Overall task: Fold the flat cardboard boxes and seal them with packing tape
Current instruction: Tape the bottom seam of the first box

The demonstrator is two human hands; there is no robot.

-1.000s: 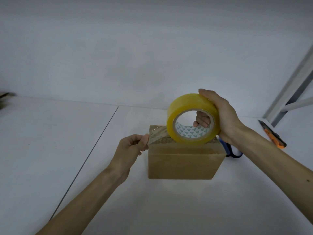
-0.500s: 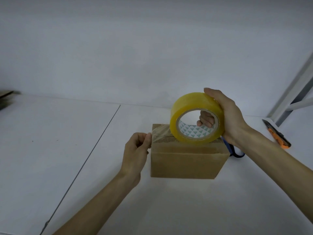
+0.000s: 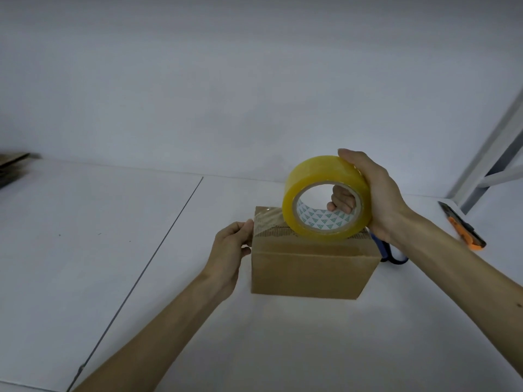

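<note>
A small brown cardboard box (image 3: pixel 311 273) stands folded on the white table, a little right of centre. My right hand (image 3: pixel 376 199) grips a yellow roll of packing tape (image 3: pixel 325 199), held upright on the box's top, with fingers through its core. A clear strip of tape (image 3: pixel 268 219) runs from the roll leftward across the top. My left hand (image 3: pixel 229 253) pinches the strip's free end at the box's upper left edge, pressing against the left side.
An orange and black utility knife (image 3: pixel 464 226) lies on the table at the right. Blue scissor handles (image 3: pixel 390 254) stick out behind the box. Flat cardboard (image 3: pixel 11 165) is stacked at the far left edge. A metal frame post (image 3: pixel 489 154) rises at the right.
My left hand has brought the tape end from beside the box to its upper left edge. The roll stays on the box top in my right hand.
</note>
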